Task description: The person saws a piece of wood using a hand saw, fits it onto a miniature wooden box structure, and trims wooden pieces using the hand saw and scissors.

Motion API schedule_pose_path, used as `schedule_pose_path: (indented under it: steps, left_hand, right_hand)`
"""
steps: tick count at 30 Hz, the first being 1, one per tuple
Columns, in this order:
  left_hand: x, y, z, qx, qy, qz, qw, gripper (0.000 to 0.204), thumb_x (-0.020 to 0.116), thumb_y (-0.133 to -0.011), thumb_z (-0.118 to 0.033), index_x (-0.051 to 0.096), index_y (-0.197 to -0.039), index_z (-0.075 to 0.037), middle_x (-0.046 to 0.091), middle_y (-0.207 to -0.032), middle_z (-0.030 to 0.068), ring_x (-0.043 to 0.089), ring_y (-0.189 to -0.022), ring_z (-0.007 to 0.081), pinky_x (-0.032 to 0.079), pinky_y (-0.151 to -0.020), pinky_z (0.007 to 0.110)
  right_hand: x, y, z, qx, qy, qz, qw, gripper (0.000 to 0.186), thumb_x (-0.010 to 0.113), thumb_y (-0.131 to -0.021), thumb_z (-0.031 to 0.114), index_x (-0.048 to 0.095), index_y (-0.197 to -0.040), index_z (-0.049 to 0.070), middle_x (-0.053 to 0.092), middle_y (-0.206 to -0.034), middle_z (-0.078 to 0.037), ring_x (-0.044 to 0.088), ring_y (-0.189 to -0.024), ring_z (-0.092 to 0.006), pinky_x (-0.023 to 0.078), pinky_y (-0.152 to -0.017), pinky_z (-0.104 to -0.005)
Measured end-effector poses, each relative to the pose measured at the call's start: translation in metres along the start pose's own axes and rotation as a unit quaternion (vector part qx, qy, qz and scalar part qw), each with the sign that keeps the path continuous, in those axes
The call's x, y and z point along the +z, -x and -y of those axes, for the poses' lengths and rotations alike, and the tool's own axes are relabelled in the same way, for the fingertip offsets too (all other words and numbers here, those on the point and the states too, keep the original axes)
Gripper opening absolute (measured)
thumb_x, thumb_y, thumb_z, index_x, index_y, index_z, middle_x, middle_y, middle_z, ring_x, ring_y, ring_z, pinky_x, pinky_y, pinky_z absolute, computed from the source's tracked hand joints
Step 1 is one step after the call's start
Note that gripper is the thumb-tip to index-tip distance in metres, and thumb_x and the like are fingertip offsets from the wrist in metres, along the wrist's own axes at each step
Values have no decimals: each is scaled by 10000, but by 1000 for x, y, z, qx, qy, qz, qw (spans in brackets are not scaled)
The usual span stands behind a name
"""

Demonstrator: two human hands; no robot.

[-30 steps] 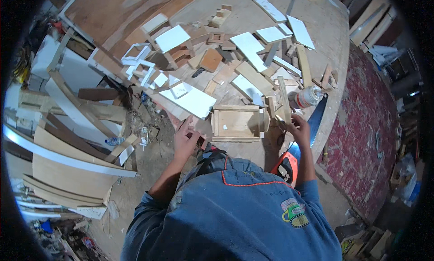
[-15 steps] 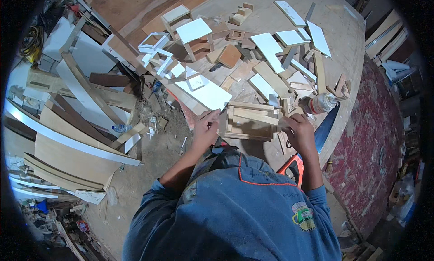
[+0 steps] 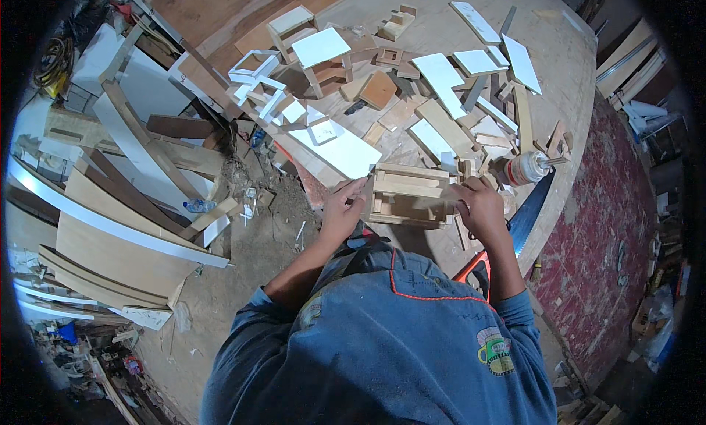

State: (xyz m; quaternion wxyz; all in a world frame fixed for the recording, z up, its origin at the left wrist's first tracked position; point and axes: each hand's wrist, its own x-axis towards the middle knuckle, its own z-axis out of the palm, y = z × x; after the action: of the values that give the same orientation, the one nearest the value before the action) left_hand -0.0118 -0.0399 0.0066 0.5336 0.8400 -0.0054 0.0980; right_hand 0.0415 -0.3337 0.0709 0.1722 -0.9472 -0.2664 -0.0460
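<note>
A small open wooden box frame [image 3: 407,220] lies on the workbench close in front of my body. Lengthwise inside it runs a pale wooden strip [image 3: 409,186], about level with the long sides. My left hand [image 3: 343,211] is closed at the left end of the frame, fingers bent against the end panel. At the right end, my right hand [image 3: 481,209] has its fingers bent over the edge, near the strip's end. Its fingertips are partly hidden. A handsaw [image 3: 527,217] with an orange handle lies beside my right wrist.
A clear bottle [image 3: 524,168] with a red label lies at the right among wooden offcuts. White boards [image 3: 439,81] and small wooden frames [image 3: 321,48] cover the far part of the workbench [image 3: 555,61]. Curved panels [image 3: 110,237] are stacked at the left.
My right hand has moved slightly left and down against the frame's right end. The strip, slanted before, now runs more nearly parallel to the long sides. My left hand has barely moved.
</note>
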Motion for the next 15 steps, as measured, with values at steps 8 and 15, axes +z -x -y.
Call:
schedule_pose_path:
  steps: [8, 15]
  left_hand:
    - [3, -5, -1, -7, 0, 32, 999, 442, 609, -769, -50, 597, -1210, -31, 610, -1119, 176, 609, -999, 288, 489, -833, 347]
    - [7, -18, -12, 113, -120, 40, 986, 447, 690, -743, -133, 622, -1180, -71, 591, -1164, 150, 547, -1073, 339, 440, -933, 408]
  right_hand:
    - [2, 0, 0, 16, 9, 10, 1000, 346, 706, -666, 103, 684, -1012, 106, 631, -952, -96, 597, -930, -311, 513, -769, -409]
    - [6, 1, -4, -2, 5, -9, 1000, 329, 698, -663, 94, 685, -992, 97, 628, -929, -93, 592, -914, -314, 512, -761, -410]
